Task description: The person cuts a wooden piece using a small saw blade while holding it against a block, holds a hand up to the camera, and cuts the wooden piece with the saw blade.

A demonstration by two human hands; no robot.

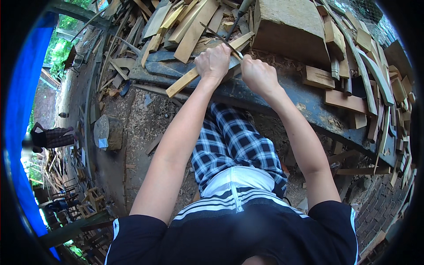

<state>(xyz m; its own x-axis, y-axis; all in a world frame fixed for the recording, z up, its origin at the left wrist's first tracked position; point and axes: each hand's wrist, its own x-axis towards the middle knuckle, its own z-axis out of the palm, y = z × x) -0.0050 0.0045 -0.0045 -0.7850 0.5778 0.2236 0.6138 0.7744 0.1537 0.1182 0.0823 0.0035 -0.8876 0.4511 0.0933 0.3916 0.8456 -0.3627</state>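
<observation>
My left hand (pixel 213 62) is a closed fist over a pale wooden strip (pixel 182 83), which lies slantwise across the bench edge and shows on both sides of the fist. Close on its right, my right hand (pixel 260 76) is also closed, thumb toward the left hand. A thin dark metal tool (pixel 215 32) crosses above the strip. Its lower end reaches the right hand's thumb, and the fingers hide how it is held. Some greyish material shows between the two fists, too covered to name.
The dark workbench (pixel 289 102) carries a large wood block (pixel 291 33), loose boards (pixel 197 37), shavings and, at right, stacked offcuts (pixel 320 78). A stone-like block (pixel 109 132) stands on the littered floor to the left. Farther left are another person (pixel 51 136) and a blue tarp (pixel 24 115).
</observation>
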